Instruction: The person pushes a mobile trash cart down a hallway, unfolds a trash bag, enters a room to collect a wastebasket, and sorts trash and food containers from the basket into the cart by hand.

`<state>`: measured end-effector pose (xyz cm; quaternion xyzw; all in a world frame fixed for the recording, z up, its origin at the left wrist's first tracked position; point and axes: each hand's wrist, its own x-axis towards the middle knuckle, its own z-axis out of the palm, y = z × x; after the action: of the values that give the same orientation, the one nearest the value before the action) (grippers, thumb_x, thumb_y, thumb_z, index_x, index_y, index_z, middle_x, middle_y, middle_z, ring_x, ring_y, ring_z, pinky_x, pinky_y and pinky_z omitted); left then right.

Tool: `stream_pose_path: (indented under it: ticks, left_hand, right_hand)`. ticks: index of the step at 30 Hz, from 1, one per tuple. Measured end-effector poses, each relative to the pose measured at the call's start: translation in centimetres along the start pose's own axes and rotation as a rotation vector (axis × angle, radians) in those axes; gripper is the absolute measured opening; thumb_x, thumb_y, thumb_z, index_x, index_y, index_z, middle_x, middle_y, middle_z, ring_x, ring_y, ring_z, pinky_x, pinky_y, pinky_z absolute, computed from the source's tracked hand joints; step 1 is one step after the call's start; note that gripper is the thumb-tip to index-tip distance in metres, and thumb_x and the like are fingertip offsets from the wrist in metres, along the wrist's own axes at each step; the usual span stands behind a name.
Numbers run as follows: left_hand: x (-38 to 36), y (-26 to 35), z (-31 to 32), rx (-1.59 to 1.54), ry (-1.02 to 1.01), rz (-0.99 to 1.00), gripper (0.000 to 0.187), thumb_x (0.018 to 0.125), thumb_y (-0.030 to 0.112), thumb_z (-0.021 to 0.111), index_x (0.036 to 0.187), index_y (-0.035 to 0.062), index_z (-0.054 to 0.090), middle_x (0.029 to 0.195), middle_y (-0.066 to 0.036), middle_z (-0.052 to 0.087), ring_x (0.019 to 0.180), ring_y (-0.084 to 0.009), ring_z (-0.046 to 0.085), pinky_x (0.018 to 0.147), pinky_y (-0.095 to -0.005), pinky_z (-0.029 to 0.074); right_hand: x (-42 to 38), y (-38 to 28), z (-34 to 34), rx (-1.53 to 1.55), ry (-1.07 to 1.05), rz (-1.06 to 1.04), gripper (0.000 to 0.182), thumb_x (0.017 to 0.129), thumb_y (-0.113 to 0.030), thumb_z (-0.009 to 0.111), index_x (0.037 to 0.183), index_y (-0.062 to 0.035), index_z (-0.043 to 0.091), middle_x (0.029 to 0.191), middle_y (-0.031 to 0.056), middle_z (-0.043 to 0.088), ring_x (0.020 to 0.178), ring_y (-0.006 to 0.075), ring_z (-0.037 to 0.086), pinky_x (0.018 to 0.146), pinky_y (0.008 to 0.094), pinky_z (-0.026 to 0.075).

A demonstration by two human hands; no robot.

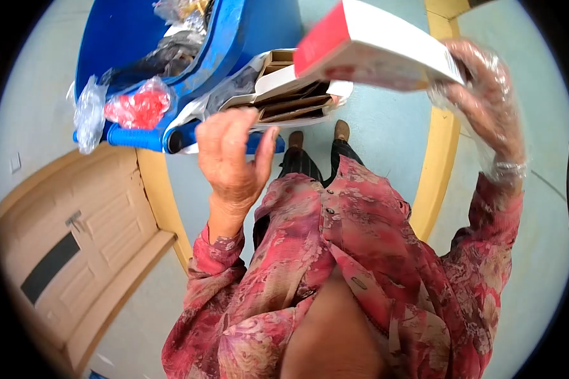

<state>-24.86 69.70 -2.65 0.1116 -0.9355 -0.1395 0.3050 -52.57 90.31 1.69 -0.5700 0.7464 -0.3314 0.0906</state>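
Observation:
My right hand (pixel 487 95), in a clear plastic glove, grips one end of a red and white box (pixel 385 47) held up at the upper right. My bare left hand (pixel 231 155) is raised near the centre left, fingers curved and thumb apart, with nothing visible in it. Just beyond its fingertips, a bag of flattened cardboard (pixel 297 104) hangs beside the blue bin. The box's red end is above the cardboard and overlaps it in view.
A large open blue bin (pixel 224 72) holds plastic waste. Clear and red plastic bags (pixel 142 104) hang by its handle (pixel 136 138). A beige door (pixel 88 252) is at the left. Yellow trim (pixel 433 170) edges the blue-green floor (pixel 385 139).

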Motion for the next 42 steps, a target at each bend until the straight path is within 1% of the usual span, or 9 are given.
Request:
stream_pose_path:
  ticks: [2, 5, 8, 14, 20, 28, 32, 35, 42]
  left_hand:
    - [-0.6, 0.9, 0.0, 0.097, -0.136, -0.085, 0.045, 0.070, 0.004, 0.075, 0.111, 0.0001, 0.057, 0.106, -0.015, 0.060, 0.097, -0.0306, 0.056, 0.086, -0.0375, 0.043]
    - [-1.4, 1.5, 1.4, 0.170, -0.189, -0.225, 0.047, 0.074, 0.011, 0.073, 0.115, -0.0016, 0.054, 0.112, -0.019, 0.057, 0.101, -0.0331, 0.053, 0.086, -0.0400, 0.042]
    - [-1.8, 2.0, 1.5, 0.136, -0.173, -0.290, 0.048, 0.074, 0.012, 0.073, 0.115, -0.0014, 0.053, 0.113, -0.019, 0.055, 0.102, -0.0330, 0.052, 0.087, -0.0402, 0.042]
    - [-2.2, 3.0, 1.3, 0.145, -0.206, -0.365, 0.049, 0.069, 0.013, 0.075, 0.112, 0.0041, 0.055, 0.113, -0.013, 0.053, 0.102, -0.0311, 0.049, 0.086, -0.0403, 0.040]
    - [-3.8, 3.2, 0.8, 0.289, -0.220, -0.223, 0.046, 0.064, 0.011, 0.076, 0.106, 0.0098, 0.058, 0.111, -0.007, 0.054, 0.109, -0.0284, 0.047, 0.090, -0.0418, 0.034]
    - [-3.3, 1.8, 0.2, 0.243, -0.234, -0.183, 0.050, 0.059, 0.013, 0.079, 0.105, 0.0133, 0.058, 0.116, -0.005, 0.055, 0.111, -0.0279, 0.047, 0.087, -0.0406, 0.035]
    - [-3.5, 1.7, 0.5, 0.254, -0.252, -0.153, 0.048, 0.060, 0.011, 0.078, 0.103, 0.0139, 0.057, 0.129, -0.006, 0.052, 0.111, -0.0286, 0.046, 0.088, -0.0405, 0.036]
    - [-3.3, 1.5, 0.2, 0.212, -0.334, -0.183, 0.047, 0.062, 0.011, 0.078, 0.103, 0.0140, 0.057, 0.134, -0.007, 0.050, 0.111, -0.0299, 0.046, 0.092, -0.0422, 0.036]
    - [-2.3, 2.3, -0.4, 0.258, -0.378, -0.106, 0.043, 0.060, 0.013, 0.078, 0.097, 0.0141, 0.057, 0.123, -0.009, 0.053, 0.107, -0.0283, 0.046, 0.085, -0.0410, 0.037]
  right_hand:
    - [-0.1, -0.6, 0.9, 0.214, -0.042, 0.048, 0.027, 0.075, -0.011, 0.068, 0.102, -0.0063, 0.062, 0.092, 0.0086, 0.064, 0.086, 0.0246, 0.061, 0.080, 0.0354, 0.047]
    - [-0.2, -0.6, 2.5, -0.103, -0.149, -0.075, 0.030, 0.076, -0.009, 0.067, 0.105, -0.0096, 0.059, 0.094, 0.0079, 0.061, 0.083, 0.0248, 0.059, 0.077, 0.0374, 0.047]
    - [0.2, -2.4, 3.9, -0.202, -0.119, -0.094, 0.043, 0.067, 0.004, 0.068, 0.107, -0.0069, 0.057, 0.092, 0.0096, 0.061, 0.085, 0.0269, 0.061, 0.072, 0.0372, 0.049]
    - [0.1, -5.3, 4.2, -0.287, -0.134, -0.143, 0.041, 0.066, 0.005, 0.070, 0.103, -0.0069, 0.057, 0.085, 0.0091, 0.058, 0.078, 0.0301, 0.058, 0.067, 0.0386, 0.047]
    - [-1.0, -5.9, 6.4, -0.468, 0.019, -0.052, 0.039, 0.070, 0.000, 0.069, 0.105, -0.0061, 0.055, 0.086, 0.0108, 0.058, 0.079, 0.0306, 0.058, 0.067, 0.0389, 0.047]
    - [-1.8, -7.1, 4.9, -0.181, 0.220, 0.000, 0.030, 0.075, -0.008, 0.066, 0.103, -0.0017, 0.056, 0.092, 0.0156, 0.061, 0.081, 0.0292, 0.061, 0.069, 0.0353, 0.049]
    - [-4.7, -7.7, 3.8, 0.038, 0.185, 0.001, 0.029, 0.075, -0.008, 0.066, 0.101, -0.0012, 0.057, 0.089, 0.0148, 0.062, 0.078, 0.0259, 0.061, 0.063, 0.0351, 0.048]
    - [-5.4, -7.7, 3.9, -0.148, -0.040, -0.011, 0.034, 0.075, -0.006, 0.065, 0.107, -0.0060, 0.055, 0.095, 0.0106, 0.060, 0.082, 0.0276, 0.058, 0.070, 0.0345, 0.048]
    - [-5.3, -8.2, 7.1, -0.313, -0.113, 0.019, 0.041, 0.074, -0.003, 0.065, 0.113, -0.0078, 0.053, 0.090, 0.0112, 0.057, 0.078, 0.0286, 0.057, 0.068, 0.0378, 0.046]
